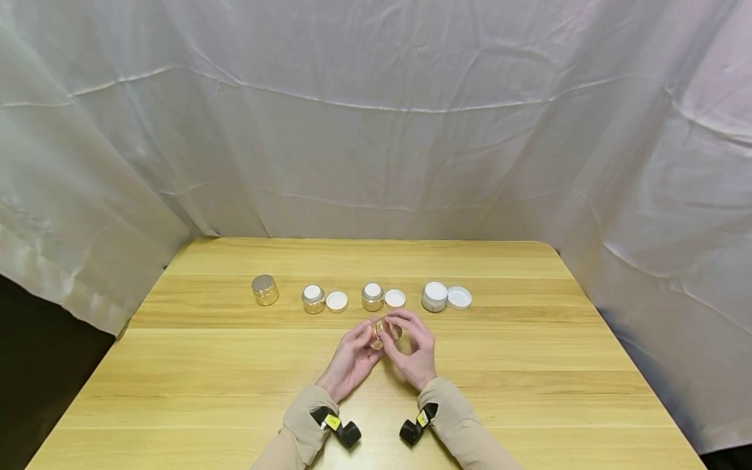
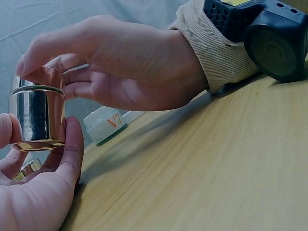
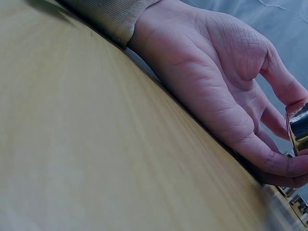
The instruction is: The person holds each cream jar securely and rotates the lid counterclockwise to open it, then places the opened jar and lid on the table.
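Observation:
Both hands hold one small shiny copper-gold jar over the middle of the table. My left hand grips its lower part between thumb and fingers, seen at the bottom left of the left wrist view. From above, my right hand pinches the jar's upper part, which looks like the lid; a thin seam shows between the two. In the right wrist view only an edge of the jar shows beside the left hand's fingers. Fingers cover much of the jar in the head view.
Behind the hands stand a closed gold jar, two gold jars with white discs inside, and a larger glass jar. Upturned white lids lie beside the latter three. A pale curtain hangs behind the wooden table.

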A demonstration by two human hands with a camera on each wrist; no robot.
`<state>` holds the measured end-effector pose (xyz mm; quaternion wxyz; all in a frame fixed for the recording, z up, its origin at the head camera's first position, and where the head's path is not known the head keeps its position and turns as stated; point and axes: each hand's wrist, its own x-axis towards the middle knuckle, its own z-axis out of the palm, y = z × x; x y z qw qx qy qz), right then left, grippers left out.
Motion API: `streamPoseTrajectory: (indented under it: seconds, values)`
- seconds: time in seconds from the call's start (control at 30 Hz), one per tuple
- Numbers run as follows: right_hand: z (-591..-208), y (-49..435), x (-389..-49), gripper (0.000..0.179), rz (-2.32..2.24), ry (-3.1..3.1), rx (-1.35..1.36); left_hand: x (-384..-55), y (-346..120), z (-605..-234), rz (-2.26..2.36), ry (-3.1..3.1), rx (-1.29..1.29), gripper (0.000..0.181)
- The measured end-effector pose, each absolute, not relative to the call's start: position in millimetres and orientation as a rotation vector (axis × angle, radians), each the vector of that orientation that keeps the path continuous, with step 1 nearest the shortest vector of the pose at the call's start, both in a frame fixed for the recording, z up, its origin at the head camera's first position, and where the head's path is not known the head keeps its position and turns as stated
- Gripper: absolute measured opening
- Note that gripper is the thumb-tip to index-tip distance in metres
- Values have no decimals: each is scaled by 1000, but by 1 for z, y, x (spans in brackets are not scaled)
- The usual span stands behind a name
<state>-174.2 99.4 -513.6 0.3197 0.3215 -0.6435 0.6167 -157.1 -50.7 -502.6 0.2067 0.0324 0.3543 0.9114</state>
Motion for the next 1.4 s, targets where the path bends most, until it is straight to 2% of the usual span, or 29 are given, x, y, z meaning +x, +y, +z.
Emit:
streamPoseTrajectory:
  seconds: [0.4, 0.73, 0.93, 1.17, 1.4]
  values:
    - [-509, 99, -171, 44, 1510, -1818, 763, -157, -51, -503, 2538, 1003, 93, 27]
    - [-509, 99, -171, 45, 1528, -1776, 845, -157, -51, -503, 2539, 991, 77, 40]
    - [-498, 97, -165, 35, 1483, -1879, 701, -157, -50, -505, 2545, 994, 99, 32]
    - [-506, 100, -169, 26, 1641, -1989, 432, -158, -50, -505, 2550, 992, 82, 30]
    - [-511, 107, -174, 30, 1821, -2140, 173, -157, -50, -504, 2556, 986, 72, 26]
